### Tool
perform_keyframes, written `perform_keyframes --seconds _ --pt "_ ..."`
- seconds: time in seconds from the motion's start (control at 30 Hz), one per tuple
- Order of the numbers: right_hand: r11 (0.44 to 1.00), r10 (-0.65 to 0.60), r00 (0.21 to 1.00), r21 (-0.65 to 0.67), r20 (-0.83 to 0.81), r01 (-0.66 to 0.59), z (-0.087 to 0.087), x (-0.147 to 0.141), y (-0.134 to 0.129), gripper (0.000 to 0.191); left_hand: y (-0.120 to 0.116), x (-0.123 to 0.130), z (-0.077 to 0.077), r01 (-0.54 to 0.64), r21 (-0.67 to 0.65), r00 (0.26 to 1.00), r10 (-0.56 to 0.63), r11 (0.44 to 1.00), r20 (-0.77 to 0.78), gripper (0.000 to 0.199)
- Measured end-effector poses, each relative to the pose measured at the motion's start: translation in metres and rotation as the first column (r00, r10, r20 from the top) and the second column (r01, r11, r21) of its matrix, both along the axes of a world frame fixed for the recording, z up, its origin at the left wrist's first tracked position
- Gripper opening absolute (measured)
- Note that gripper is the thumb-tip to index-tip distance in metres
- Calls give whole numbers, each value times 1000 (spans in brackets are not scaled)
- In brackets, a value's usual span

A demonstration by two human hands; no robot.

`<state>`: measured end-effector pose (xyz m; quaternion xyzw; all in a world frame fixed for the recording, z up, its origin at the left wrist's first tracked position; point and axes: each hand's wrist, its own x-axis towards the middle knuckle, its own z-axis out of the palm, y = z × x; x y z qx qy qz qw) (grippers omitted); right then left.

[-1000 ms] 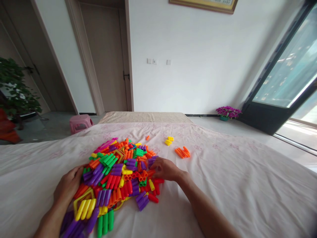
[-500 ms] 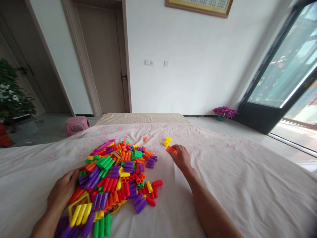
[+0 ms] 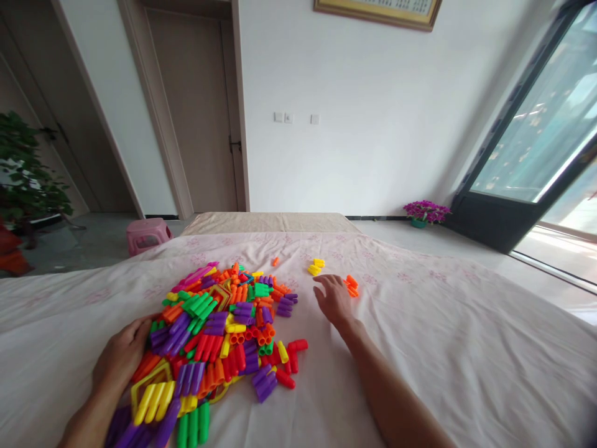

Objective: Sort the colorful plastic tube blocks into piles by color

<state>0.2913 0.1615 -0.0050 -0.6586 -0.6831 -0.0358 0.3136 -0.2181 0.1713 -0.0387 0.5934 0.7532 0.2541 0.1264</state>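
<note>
1. The heap of bright plastic tubes is touched by the left hand; its grip cannot be told.
2. Nothing is seen held by the half-open right hand; orange plastic tubes are seen just right of it.
3. Tubes are best pinched softly.

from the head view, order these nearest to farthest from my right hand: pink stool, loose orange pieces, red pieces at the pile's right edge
1. Orange pieces: just right of your right hand
2. Red pieces: left, nearer you
3. Pink stool: far left, beyond the cloth

Glossy plastic pieces lie on wrinkled, matt cloth.
</note>
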Motion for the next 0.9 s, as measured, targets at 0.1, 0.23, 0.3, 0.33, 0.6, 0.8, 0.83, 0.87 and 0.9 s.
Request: perform_keyframes --seconds 0.1,0.23,0.3,0.33,0.6,0.8,0.83,0.87,0.9 --pt "965 260 965 -18 -26 -260 -3 -38 3 31 1 0 0 -14 -49 993 20 999 113 65" --pt "921 377 926 -109 -3 -375 -5 -70 7 37 1 0 0 -31 -36 990 36 999 133 60" --pt "900 415 909 -136 -21 -414 -7 -76 9 37 2 0 0 -39 -36 991 44 999 130 58" --pt "896 421 906 -135 -37 -422 -7 -77 9 36 2 0 0 -39 -34 991 44 999 129 58" --pt "898 415 871 -36 -261 -439 -12 -68 6 17 2 0 0 -25 -49 989 32 998 142 64" --pt "953 294 895 34 -335 -300 -15 -57 6 26 1 0 2 -27 -40 994 31 999 108 61" --pt "949 306 907 20 -291 -314 -16 -56 6 31 1 0 2 -25 -39 994 29 999 105 61" --pt "938 335 910 -7 -244 -347 -16 -57 6 39 1 0 2 -23 -35 995 26 999 98 62" --pt "921 372 907 -38 -199 -387 -16 -58 5 49 1 0 1 -19 -21 997 20 1000 74 62"
